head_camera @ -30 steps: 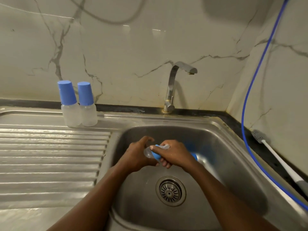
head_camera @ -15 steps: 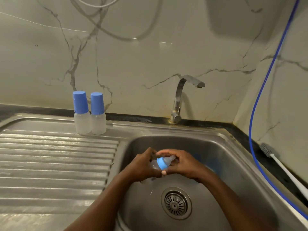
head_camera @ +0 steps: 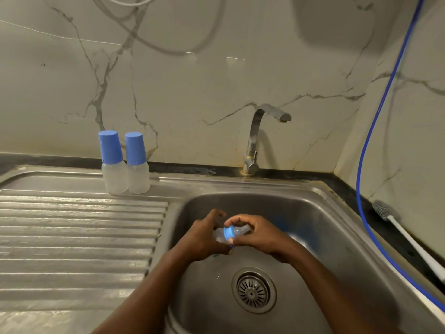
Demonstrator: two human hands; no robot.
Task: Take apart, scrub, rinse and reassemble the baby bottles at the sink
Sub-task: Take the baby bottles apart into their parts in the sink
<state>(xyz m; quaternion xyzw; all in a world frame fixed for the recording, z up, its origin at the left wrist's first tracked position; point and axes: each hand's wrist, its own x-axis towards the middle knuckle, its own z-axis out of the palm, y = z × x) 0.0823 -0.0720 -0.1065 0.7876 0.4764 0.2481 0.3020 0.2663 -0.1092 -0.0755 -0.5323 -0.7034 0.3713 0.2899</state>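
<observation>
Right hand [head_camera: 262, 237] now on blue collar [head_camera: 227, 233] of bottle [head_camera: 218, 237], teat [head_camera: 240, 229] bare.

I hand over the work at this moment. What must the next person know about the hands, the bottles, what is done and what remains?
Left hand grips the bottle over the sink. Right hand pinches its blue ring, with the nipple in it. Whether the ring goes on or off, I cannot tell.
Two capped bottles stand side by side at the back of the drainboard. Whether they are washed does not show.
Brush lies on the counter at right. No water runs from the tap.
Left: finish this bottle, cap it, stand it beside the others.
</observation>
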